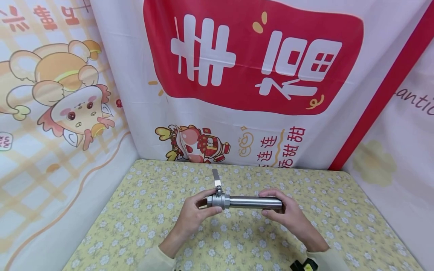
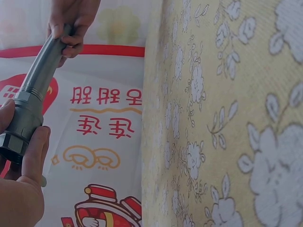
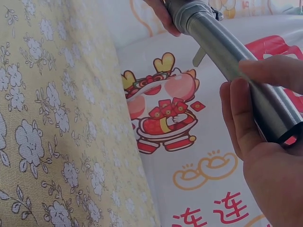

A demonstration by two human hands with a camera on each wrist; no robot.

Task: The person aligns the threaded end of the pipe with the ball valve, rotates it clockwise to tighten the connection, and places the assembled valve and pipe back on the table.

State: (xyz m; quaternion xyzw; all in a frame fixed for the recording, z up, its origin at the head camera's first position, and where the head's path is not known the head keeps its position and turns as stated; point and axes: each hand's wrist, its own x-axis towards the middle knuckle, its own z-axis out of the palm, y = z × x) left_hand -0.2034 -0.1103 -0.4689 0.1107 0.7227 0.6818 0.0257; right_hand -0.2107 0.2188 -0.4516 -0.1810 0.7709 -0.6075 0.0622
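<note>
A steel ball valve (image 1: 218, 201) with a flat lever handle (image 1: 216, 178) is joined to a smooth metal pipe (image 1: 254, 202), and both are held level above the table. My left hand (image 1: 193, 214) grips the valve body at its left end, thumb on the near side and fingers on the far side. Around the right end of the pipe, my right hand (image 1: 288, 212) holds with thumb and fingers. The left wrist view shows the hexagonal end (image 2: 13, 144) of the valve between thumb and fingers. In the right wrist view the pipe (image 3: 227, 47) crosses the right palm.
A yellow floral cloth (image 1: 145, 210) covers the table beneath the hands. Behind it hangs a white curtain (image 1: 132, 75) with a red printed panel (image 1: 251, 49). Printed fabric also hangs at the left side (image 1: 68, 180) and right side (image 1: 400, 158).
</note>
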